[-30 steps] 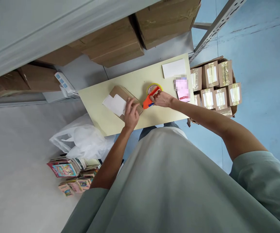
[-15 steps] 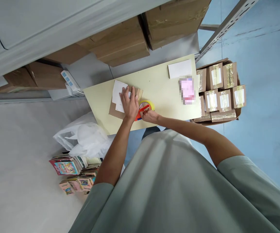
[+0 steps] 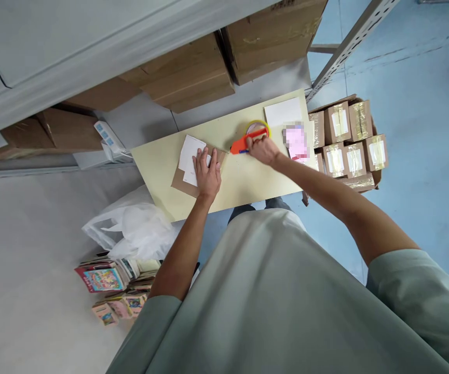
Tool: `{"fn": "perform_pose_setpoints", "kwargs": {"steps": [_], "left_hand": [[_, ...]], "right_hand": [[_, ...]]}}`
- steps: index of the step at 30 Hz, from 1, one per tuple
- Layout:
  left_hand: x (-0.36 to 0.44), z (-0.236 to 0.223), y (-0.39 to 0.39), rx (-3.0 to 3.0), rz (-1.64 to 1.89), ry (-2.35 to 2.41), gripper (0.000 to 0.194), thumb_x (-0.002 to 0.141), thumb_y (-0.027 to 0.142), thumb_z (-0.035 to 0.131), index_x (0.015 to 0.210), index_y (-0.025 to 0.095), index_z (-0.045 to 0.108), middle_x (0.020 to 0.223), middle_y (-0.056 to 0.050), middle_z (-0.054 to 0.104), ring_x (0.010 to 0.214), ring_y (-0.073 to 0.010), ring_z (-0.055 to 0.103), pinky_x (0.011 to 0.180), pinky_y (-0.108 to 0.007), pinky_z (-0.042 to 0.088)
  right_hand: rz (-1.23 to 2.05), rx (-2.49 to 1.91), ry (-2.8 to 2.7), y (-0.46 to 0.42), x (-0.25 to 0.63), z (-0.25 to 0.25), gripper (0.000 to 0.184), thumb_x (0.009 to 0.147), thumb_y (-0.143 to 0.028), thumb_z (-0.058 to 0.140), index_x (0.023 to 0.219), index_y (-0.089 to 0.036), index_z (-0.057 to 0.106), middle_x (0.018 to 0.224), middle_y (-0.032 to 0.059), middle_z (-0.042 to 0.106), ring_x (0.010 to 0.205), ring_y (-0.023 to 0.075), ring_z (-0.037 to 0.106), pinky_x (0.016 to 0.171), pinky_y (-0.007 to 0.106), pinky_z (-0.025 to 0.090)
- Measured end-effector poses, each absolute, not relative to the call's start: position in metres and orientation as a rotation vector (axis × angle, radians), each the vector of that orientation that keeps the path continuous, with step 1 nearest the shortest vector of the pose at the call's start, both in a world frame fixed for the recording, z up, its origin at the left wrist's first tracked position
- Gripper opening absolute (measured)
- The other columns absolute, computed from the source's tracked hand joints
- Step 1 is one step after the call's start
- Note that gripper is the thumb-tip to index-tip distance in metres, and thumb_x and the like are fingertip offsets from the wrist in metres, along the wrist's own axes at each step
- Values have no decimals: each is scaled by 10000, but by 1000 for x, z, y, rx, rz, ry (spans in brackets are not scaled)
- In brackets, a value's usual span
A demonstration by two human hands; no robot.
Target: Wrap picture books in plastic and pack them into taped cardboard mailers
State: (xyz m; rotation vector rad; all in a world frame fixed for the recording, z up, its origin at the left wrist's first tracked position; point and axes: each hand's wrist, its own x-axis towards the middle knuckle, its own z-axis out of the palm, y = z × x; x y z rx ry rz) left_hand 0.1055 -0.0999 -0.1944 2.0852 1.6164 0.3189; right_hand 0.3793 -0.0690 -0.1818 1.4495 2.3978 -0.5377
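My left hand (image 3: 207, 175) lies flat with fingers stretched over a flat cardboard package (image 3: 182, 182) and the white paper sheets (image 3: 190, 153) on top of it. Wrapped round the red handle of a tape dispenser (image 3: 242, 145) are the fingers of my right hand (image 3: 263, 148). A yellow-edged roll sits in the dispenser, whose front end points left toward the package's right edge. Whether a strip of tape runs between them is too small to make out. Both hands are over a pale yellow table (image 3: 240, 179).
At the table's right end lie a white sheet (image 3: 283, 111) and a blurred pink item (image 3: 295, 141). Beyond that, a carton holds several small taped boxes (image 3: 340, 120). Large cartons (image 3: 185, 70) stand on the shelf ahead. A white plastic bag (image 3: 140, 228) and book stacks (image 3: 103, 279) are at left.
My right hand has carried the tape dispenser away from my left hand, to the right and toward the far side of the table. The left hand stays on the package.
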Motion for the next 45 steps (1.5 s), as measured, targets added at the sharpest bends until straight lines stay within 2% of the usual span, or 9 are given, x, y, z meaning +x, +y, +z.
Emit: {"fn": "perform_pose_setpoints", "kwargs": {"steps": [6,10,15,19,23,25,31,38,45], "left_hand": [[106,-193,-101,2097,348,1608,611,1167,510,377,1677,234,567,1794,-169,463,1785,-310,187,1465,-598,73],[107,-184,-102,2114,347,1575,619,1171,514,365,1651,199,598,1776,-203,473,1775,-332,226,1463,-603,89],[101,-176,-91,2082,395,1617,632,1198,515,288,1666,189,560,1719,-215,533,1713,-301,386,1434,-537,271],[94,-190,-55,1852,535,1931,642,1197,483,330,1734,141,417,1780,-261,408,1666,-309,458,1389,-489,382],[95,-203,-24,1639,453,2127,619,1159,439,451,1637,50,508,1684,-313,507,1635,-392,479,1414,-570,327],[101,-200,-29,1693,458,2075,577,1155,434,439,1578,67,578,1651,-295,563,1645,-408,457,1423,-619,285],[124,-177,-109,2021,432,1785,521,1185,434,310,1441,200,699,1717,-172,571,1760,-335,275,1449,-667,155],[114,-181,-148,2084,353,1600,559,1190,484,260,1357,189,704,1719,-213,560,1768,-295,251,1447,-650,201],[112,-186,-151,2152,325,1555,471,1167,506,407,1322,177,706,1679,-238,592,1756,-342,276,1441,-673,212]], "right_hand": [[-424,1523,2388,-26,385,-177,492,1100,-36,212,1375,127,586,1075,255,789,974,284,788,919,395,463],[-407,1532,2407,-24,359,-180,471,1085,-84,334,1446,76,591,1104,257,805,986,334,783,957,447,482],[-433,1460,2460,-27,346,-188,502,1075,-81,340,1497,57,574,1126,277,806,988,337,767,937,446,470],[-436,1441,2507,-32,343,-196,511,1117,-176,379,1532,54,567,1130,279,804,980,339,753,894,438,476],[-433,1387,2507,-40,343,-195,523,1126,-164,355,1552,76,539,1171,306,793,1009,343,759,892,443,489],[-426,1331,2506,-50,343,-190,537,1115,-131,333,1574,90,501,1182,313,788,1029,350,764,897,453,498],[-591,1076,2589,-115,319,-172,550,1012,51,284,1474,103,578,1075,285,799,939,317,786,826,434,529],[-665,1143,2644,-162,286,-166,488,985,86,322,1324,74,673,1017,267,791,855,305,795,745,417,536],[-485,1204,2553,-121,364,-169,463,1059,32,257,1418,60,548,1055,272,802,950,313,801,851,420,503]]}}
